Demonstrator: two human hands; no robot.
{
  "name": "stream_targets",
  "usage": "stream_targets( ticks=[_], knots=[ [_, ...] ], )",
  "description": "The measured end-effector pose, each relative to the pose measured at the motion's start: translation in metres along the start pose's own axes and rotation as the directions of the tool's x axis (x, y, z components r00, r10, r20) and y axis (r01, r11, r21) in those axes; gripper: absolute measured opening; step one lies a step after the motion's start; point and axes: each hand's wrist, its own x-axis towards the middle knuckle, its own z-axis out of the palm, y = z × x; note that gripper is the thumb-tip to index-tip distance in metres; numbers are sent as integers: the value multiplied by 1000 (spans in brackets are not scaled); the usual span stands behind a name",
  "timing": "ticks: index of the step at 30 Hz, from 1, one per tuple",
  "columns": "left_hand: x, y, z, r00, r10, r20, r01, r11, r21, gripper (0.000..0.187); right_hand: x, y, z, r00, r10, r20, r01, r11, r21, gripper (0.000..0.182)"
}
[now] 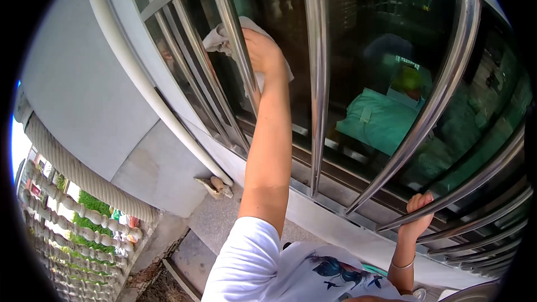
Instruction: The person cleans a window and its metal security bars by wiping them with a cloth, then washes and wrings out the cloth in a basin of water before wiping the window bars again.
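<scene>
My left hand point(263, 50) reaches between upright metal bars at the upper middle, its fingers pressed on a pale cloth point(215, 40). The crumpled cloth lies against the dark window glass point(363, 28), and part of it hangs below the hand. A shiny bar point(238, 39) crosses in front of the cloth and partly hides the fingers. Lower right, my right hand point(419, 212) is wrapped round a curved metal bar point(458, 190) near its lower end. A thin bracelet circles the right wrist.
Behind the glass lie a green folded item point(377, 120) and other things. A white pipe point(131, 50) runs down the wall at left. Near its foot are small stone-like pieces point(215, 186). A balustrade point(84, 210) stands at far left. More bars fan out at right.
</scene>
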Motion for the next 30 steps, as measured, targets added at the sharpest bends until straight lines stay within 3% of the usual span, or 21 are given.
stream_targets(
  ticks=[1, 3, 4, 6, 7, 8, 9, 10, 12, 14, 16, 18, 20, 22, 23, 24, 26, 27, 29, 30],
  knots=[
    [-15, -50, 11, 990, -16, -137, 38, 986, 162, 52, 1, -2, 1, 1000, 0, 13, -1, 1000, 3, 38],
    [-48, -95, -30, 958, -282, 57, 246, 907, 342, 41, 3, -2, -1, 1000, -2, 30, 2, 1000, 20, 36],
    [-66, -97, -56, 905, -402, 141, 343, 884, 318, 46, 3, -3, 0, 999, 3, 54, -4, 1000, 17, 36],
    [-102, -100, -109, 733, -612, 298, 523, 786, 329, 57, 5, -3, -2, 998, -12, 68, 11, 1000, 17, 36],
    [-129, -205, -88, 618, -696, 366, 658, 712, 244, 57, 5, -2, -4, 996, 1, 86, -2, 1000, 18, 36],
    [-155, -195, -102, 687, -638, 347, 564, 770, 299, 56, 5, -5, -5, 995, 6, 99, -7, 1000, 8, 36],
    [-154, -164, -139, 571, -610, 550, 563, 778, 278, 59, 6, -6, -6, 993, 30, 112, -33, 999, 19, 36],
    [-168, -184, -151, 530, -565, 632, 717, 697, 22, 57, 5, -5, -6, 990, 61, 124, -65, 998, 26, 37],
    [-155, -155, -207, 162, -484, 860, 859, 498, 118, 50, 5, -11, -1, 986, 77, 148, -81, 996, 25, 37],
    [-138, -141, -250, 47, -357, 933, 883, 452, 129, 38, 7, -8, -4, 981, 76, 178, -92, 993, 80, 38],
    [-102, -139, -278, 28, -365, 931, 894, 425, 140, 34, 9, -5, -13, 980, 79, 185, -99, 990, 104, 39],
    [-56, -148, -293, 13, -382, 924, 975, 211, 74, 35, 7, -5, -12, 985, 44, 167, -60, 994, 88, 39],
    [-1, -188, -300, 30, -43, 999, 997, -64, -32, 39, 9, 0, -20, 989, 12, 146, -25, 996, 83, 36],
    [31, -168, -292, 229, -348, 909, 973, 42, -229, 41, 4, -1, -17, 996, -21, -84, 23, 999, 27, 35],
    [45, -161, -285, 263, -410, 873, 958, 0, -288, 41, 4, -1, -22, 999, -51, -16, 51, 999, 5, 33],
    [57, -164, -278, 272, -355, 894, 952, -35, -304, 41, -3, -2, 21, 902, -150, -404, 128, 988, -82, 32],
    [75, -183, -253, 369, -292, 882, 929, 89, -359, 38, -4, -1, -1, 939, -208, -274, 178, 975, -131, 28],
    [82, -193, -237, 353, -290, 890, 935, 76, -346, 38, -1, -4, -22, 933, -222, -282, 188, 972, -144, 28],
    [96, -211, -201, 454, -235, 859, 801, 530, -279, 35, 1, -8, -59, 988, -155, 17, 156, 979, -135, 24],
    [96, -221, -181, 446, -224, 866, 806, 522, -280, 35, -2, -7, -53, 985, -172, 12, 172, 976, -137, 24]
  ],
)
